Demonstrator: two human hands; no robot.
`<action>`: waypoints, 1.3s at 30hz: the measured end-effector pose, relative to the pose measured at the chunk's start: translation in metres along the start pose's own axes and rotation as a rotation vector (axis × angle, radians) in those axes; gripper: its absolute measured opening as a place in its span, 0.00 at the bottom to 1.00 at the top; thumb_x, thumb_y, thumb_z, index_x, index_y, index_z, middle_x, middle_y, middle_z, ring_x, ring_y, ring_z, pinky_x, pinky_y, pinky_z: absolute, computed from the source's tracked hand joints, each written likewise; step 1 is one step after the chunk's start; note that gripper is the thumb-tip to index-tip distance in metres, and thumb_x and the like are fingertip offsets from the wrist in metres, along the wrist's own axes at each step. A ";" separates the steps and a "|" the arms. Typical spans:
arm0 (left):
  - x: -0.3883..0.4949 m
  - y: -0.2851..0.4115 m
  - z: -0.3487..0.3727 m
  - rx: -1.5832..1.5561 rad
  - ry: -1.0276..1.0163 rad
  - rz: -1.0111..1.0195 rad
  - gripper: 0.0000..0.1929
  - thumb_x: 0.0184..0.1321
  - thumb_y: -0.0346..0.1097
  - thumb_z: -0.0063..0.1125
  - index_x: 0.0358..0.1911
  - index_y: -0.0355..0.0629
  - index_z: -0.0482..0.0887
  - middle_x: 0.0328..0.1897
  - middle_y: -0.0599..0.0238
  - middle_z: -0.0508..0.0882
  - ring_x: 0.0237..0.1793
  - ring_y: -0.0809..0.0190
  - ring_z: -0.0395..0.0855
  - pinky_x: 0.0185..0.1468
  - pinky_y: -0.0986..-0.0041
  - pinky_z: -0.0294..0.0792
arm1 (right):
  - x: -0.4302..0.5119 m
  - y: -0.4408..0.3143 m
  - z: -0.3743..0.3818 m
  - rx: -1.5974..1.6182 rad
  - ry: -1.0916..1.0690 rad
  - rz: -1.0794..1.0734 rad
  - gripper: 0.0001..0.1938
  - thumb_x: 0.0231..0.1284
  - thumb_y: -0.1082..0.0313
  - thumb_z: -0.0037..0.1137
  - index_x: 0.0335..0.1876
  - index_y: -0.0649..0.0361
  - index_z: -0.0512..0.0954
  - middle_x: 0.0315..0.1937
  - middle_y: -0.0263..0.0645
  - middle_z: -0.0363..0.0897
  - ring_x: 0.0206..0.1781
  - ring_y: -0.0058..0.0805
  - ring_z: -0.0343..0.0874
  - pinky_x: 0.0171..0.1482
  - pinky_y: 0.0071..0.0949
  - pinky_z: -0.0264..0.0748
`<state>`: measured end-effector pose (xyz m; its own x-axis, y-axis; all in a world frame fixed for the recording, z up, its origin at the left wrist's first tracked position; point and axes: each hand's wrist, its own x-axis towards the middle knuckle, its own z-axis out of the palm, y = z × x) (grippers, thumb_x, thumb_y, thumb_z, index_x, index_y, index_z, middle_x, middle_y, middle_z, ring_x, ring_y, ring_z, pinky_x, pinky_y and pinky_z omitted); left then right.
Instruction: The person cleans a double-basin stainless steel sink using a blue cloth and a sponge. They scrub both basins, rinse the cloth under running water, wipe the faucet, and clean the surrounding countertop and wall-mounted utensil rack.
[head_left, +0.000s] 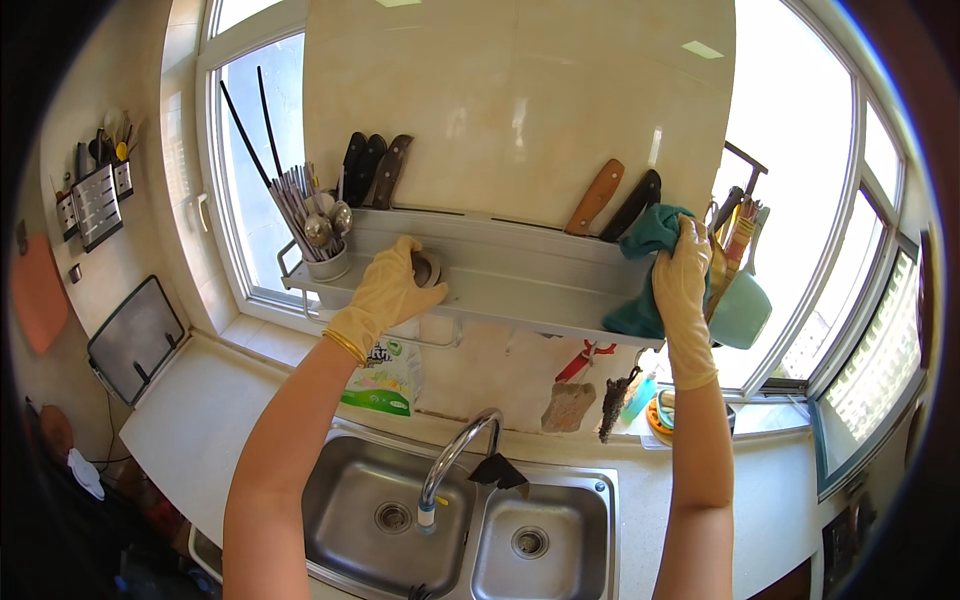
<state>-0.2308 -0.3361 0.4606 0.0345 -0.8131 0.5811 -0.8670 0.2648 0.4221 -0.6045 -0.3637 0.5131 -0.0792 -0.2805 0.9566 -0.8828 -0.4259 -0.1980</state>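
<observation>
My left hand (401, 281), in a cream rubber glove, grips a small round metal item (427, 268) at the left part of a grey metal wall shelf (517, 296). What the item is I cannot tell. My right hand (684, 281), gloved alike, holds a teal cloth (637, 319) against the shelf's right end; part of the cloth bunches above the fingers. A cup (328, 266) of spoons and chopsticks stands left of my left hand. Knives with black and brown handles (391, 171) are slotted at the shelf's back left, and a tan-handled knife (596, 196) with a black-handled one at the back right.
A curved chrome faucet (457, 450) rises over a double steel sink (474, 555). Red scissors (576, 364), a sponge (568, 407) and a scrubber hang below the shelf. Utensils with a pale green turner (741, 311) hang at the right. A white-green bag (384, 382) stands behind the sink.
</observation>
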 end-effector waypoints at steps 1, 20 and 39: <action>0.003 -0.007 0.008 0.017 0.018 0.027 0.35 0.49 0.49 0.71 0.58 0.39 0.72 0.52 0.43 0.81 0.55 0.43 0.79 0.60 0.60 0.71 | 0.005 0.009 0.001 -0.076 -0.089 0.047 0.18 0.56 0.82 0.48 0.53 0.65 0.76 0.51 0.54 0.77 0.53 0.57 0.75 0.60 0.47 0.70; 0.011 -0.022 0.019 -0.068 0.085 0.109 0.29 0.48 0.44 0.72 0.52 0.37 0.75 0.52 0.54 0.76 0.55 0.49 0.75 0.59 0.62 0.70 | -0.016 -0.013 0.049 -0.307 -0.265 -0.020 0.14 0.57 0.76 0.52 0.49 0.70 0.77 0.54 0.52 0.76 0.58 0.53 0.73 0.60 0.44 0.71; 0.006 -0.019 0.018 -0.045 0.177 0.126 0.30 0.48 0.40 0.73 0.54 0.38 0.74 0.54 0.49 0.79 0.55 0.44 0.78 0.61 0.60 0.70 | -0.027 -0.042 0.061 0.015 -0.382 -0.223 0.22 0.46 0.80 0.53 0.53 0.69 0.73 0.56 0.52 0.73 0.62 0.54 0.70 0.65 0.45 0.68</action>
<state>-0.2231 -0.3553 0.4435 0.0177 -0.6694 0.7427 -0.8473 0.3843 0.3666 -0.5368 -0.3912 0.4828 0.2915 -0.4772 0.8291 -0.8519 -0.5237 -0.0019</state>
